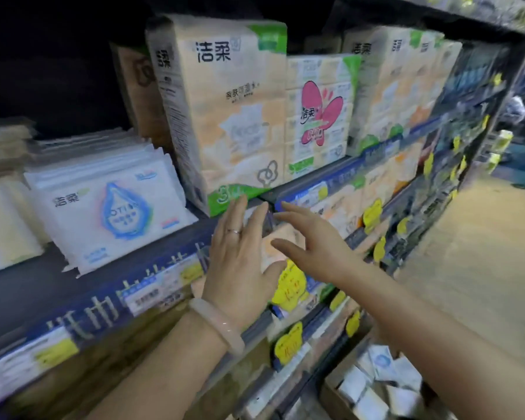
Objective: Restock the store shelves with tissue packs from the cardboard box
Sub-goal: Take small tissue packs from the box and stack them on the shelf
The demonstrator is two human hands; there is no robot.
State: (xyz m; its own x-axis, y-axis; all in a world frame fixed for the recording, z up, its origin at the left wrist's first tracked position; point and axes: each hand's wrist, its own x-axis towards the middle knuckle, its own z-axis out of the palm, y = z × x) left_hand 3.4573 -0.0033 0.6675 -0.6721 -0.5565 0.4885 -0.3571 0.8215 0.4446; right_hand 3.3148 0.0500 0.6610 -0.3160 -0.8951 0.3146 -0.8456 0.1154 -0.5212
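Now left hand (238, 259) and right hand (312, 244), fingers spread, hover before the shelf (297, 189).

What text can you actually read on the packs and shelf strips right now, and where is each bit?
"洁柔": tall peach tissue pack, top.
"洁柔": pink-flower pack, beside the flower.
"洁柔": white droplet pack, upper left.
"3": tall peach tissue pack, green bottom band.
Droplet lettering: blurred.
Blue shelf strip: large characters, blurred.
Yellow price tags: unreadable.

Head view, close, down toward shelves (152, 298)
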